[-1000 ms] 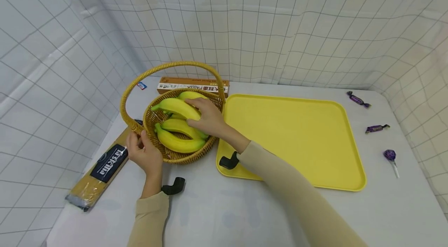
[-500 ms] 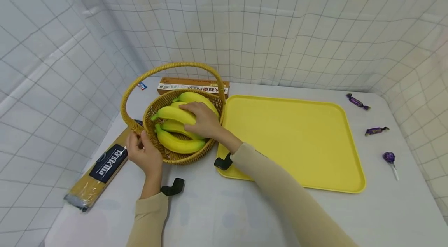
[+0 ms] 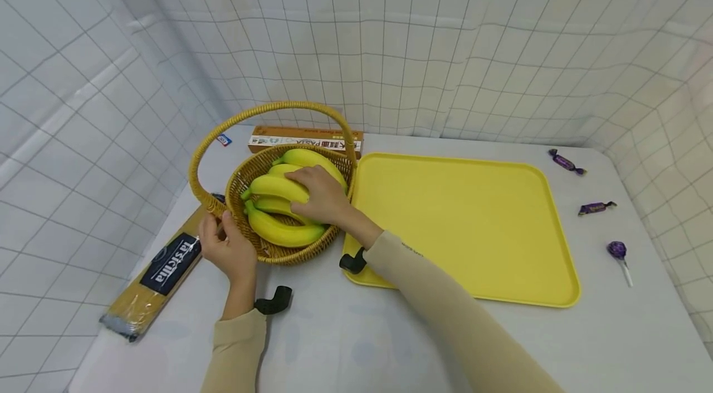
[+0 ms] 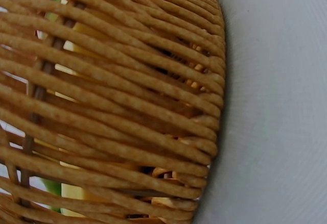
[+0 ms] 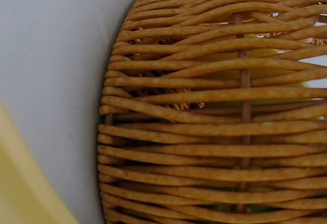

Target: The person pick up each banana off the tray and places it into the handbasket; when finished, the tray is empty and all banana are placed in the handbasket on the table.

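Observation:
A woven wicker basket (image 3: pixel 303 254) with a tall arched handle holds several yellow bananas, and it stands left of the middle in the head view. At its left side my left hand (image 3: pixel 229 252) pinches the foot of the handle by the rim. My right hand (image 3: pixel 323 196) reaches over the right rim and grips the upper banana (image 3: pixel 275 186), thumb on the near side. Another banana (image 3: pixel 286 233) lies in front of it, and one (image 3: pixel 312 159) lies behind. Both wrist views show the basket's woven side (image 4: pixel 127 91) up close, with glimpses of yellow through the gaps.
A yellow tray (image 3: pixel 462 226) lies right of the basket, its left edge close by. Behind stands a pasta box (image 3: pixel 306 139); a pasta bag (image 3: pixel 158 275) lies at left. Two purple-wrapped candies (image 3: pixel 567 162) and a lollipop (image 3: pixel 618 250) are at far right.
My right hand has brought the gripped banana down and toward the front of the basket, exposing more of the bananas behind. My left hand keeps its hold at the handle's foot.

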### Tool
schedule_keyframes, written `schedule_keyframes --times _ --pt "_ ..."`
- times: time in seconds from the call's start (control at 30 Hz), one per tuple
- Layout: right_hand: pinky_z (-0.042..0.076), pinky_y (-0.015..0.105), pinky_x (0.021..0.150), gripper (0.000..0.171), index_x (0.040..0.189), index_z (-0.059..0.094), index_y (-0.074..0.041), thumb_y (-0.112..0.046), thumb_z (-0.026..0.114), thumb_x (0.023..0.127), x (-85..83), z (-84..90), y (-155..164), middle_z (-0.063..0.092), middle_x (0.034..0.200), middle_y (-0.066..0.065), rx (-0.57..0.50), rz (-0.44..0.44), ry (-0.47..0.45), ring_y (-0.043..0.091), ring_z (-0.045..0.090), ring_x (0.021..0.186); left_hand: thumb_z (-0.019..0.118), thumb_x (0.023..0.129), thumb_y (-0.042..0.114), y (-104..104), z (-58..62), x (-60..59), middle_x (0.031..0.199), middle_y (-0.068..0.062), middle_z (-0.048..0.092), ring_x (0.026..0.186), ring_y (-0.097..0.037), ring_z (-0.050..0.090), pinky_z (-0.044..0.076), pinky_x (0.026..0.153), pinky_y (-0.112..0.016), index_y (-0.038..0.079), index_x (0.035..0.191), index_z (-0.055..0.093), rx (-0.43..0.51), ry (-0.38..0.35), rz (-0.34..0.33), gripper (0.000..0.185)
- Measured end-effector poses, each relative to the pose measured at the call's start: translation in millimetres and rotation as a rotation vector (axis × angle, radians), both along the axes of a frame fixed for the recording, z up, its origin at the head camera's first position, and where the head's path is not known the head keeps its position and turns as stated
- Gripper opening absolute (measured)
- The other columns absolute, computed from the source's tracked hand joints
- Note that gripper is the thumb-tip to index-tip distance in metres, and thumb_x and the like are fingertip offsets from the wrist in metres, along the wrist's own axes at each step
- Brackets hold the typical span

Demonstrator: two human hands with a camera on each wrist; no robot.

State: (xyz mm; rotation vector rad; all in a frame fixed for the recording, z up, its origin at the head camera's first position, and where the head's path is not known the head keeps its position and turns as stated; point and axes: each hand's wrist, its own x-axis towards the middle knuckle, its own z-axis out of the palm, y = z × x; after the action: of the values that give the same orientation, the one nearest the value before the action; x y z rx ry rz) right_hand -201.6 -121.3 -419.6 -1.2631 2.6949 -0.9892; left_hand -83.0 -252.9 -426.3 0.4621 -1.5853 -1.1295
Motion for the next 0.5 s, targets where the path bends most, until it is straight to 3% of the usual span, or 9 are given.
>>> schedule_keyframes --times 0.3,0.5 --pt "0.043 0.031 0.088 0.056 0.143 0.050 -0.013 -0.028 0.062 0.090 2.3 0.2 -0.7 0.051 0.125 0.009 0.011 -0.020 0.033 0.021 0.048 0.110 0.053 0.097 0.002 0.5 0.6 0.1 0.094 0.015 0.050 0.084 0.002 0.046 0.040 0.073 -0.016 -0.019 0.100 0.060 0.011 -0.007 -0.010 0.022" --pt "0.044 0.029 0.089 0.055 0.142 0.051 -0.013 -0.032 0.061 0.092 5.0 1.7 -1.9 0.055 0.127 0.007 0.063 -0.015 0.065 0.019 0.050 0.111 0.053 0.097 0.001 0.7 1.9 1.2 0.093 0.014 0.050 0.083 0.002 0.047 0.039 0.072 -0.015 -0.018 0.100 0.061 0.007 -0.001 -0.009 0.021"
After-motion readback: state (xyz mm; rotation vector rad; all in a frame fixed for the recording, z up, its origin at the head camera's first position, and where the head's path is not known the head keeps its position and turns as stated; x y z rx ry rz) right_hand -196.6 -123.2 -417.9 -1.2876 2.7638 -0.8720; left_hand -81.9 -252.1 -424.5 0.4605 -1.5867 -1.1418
